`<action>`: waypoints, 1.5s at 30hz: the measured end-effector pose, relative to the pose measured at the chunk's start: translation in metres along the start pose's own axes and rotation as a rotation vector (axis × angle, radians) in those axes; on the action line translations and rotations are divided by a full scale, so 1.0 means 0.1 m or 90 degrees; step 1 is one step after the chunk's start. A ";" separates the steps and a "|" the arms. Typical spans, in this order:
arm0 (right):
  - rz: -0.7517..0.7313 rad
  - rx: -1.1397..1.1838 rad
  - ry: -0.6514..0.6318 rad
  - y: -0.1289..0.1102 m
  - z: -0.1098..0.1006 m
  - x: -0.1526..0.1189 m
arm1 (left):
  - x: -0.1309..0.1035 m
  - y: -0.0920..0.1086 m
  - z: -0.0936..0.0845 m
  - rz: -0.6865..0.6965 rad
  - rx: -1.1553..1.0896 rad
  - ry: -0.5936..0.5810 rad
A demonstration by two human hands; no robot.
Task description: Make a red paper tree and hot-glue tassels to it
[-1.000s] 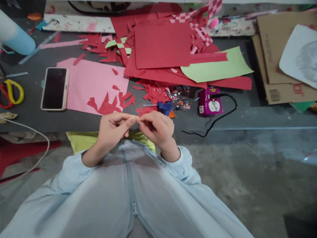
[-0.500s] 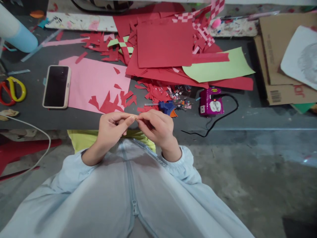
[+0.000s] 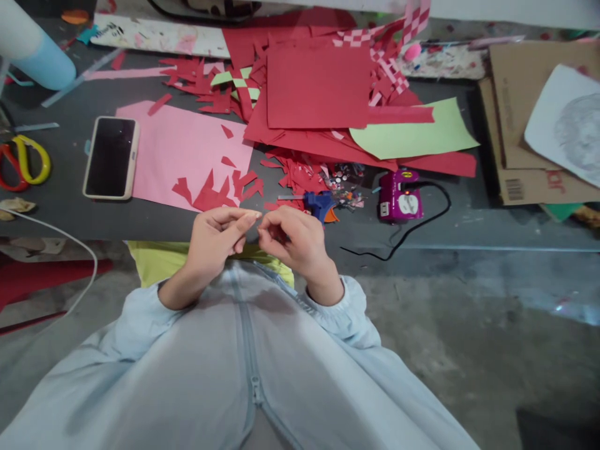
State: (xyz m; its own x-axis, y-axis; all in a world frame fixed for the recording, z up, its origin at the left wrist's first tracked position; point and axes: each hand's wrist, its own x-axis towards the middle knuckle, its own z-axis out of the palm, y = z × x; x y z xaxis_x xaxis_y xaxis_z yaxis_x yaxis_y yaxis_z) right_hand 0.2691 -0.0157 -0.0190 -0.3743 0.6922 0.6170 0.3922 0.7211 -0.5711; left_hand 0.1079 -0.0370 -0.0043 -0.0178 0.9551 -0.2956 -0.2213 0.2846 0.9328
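Observation:
Close together at the table's front edge are my left hand [image 3: 216, 237] and my right hand [image 3: 296, 240], a small gap between their fingertips. The left thumb and forefinger are pinched; whatever they may hold is too small to make out. The right fingers are curled with thumb and forefinger pressed together, and any content is hidden. Just beyond the right hand lies a blue glue gun [image 3: 320, 204] with an orange trigger. Red paper scraps [image 3: 213, 192] lie beyond the left hand, partly on a pink sheet [image 3: 182, 147].
A phone [image 3: 111, 157] and scissors [image 3: 32, 161] lie at left. Red sheets [image 3: 319, 84] and a light green sheet [image 3: 417, 134] are piled at the back. To the right are a purple box [image 3: 400, 197] with a black cable and cardboard [image 3: 525, 112].
My fingertips, which were touching, have come slightly apart. The view has tilted a little; the things on the table stay in place.

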 end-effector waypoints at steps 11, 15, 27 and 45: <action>0.143 0.083 -0.110 -0.06 0.23 0.03 | 0.00 -0.08 -0.46 0.029 -0.066 0.125; 0.148 0.060 -0.135 -0.07 0.32 0.05 | -0.05 -0.09 -0.65 0.037 -0.067 0.150; 0.223 0.083 -0.153 -0.19 0.48 0.12 | -0.08 -0.09 -0.92 0.022 -0.088 0.134; 0.165 0.043 -0.141 -0.38 0.75 0.35 | -0.03 -0.11 -1.01 -0.067 -0.125 0.021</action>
State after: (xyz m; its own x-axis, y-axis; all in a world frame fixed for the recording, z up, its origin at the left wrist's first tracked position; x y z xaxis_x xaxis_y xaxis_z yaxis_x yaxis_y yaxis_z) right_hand 0.1786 -0.0166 -0.0166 -0.4462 0.8365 0.3179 0.4442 0.5154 -0.7328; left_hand 0.0117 -0.0517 -0.0349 -0.0149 0.9169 -0.3989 -0.4095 0.3584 0.8390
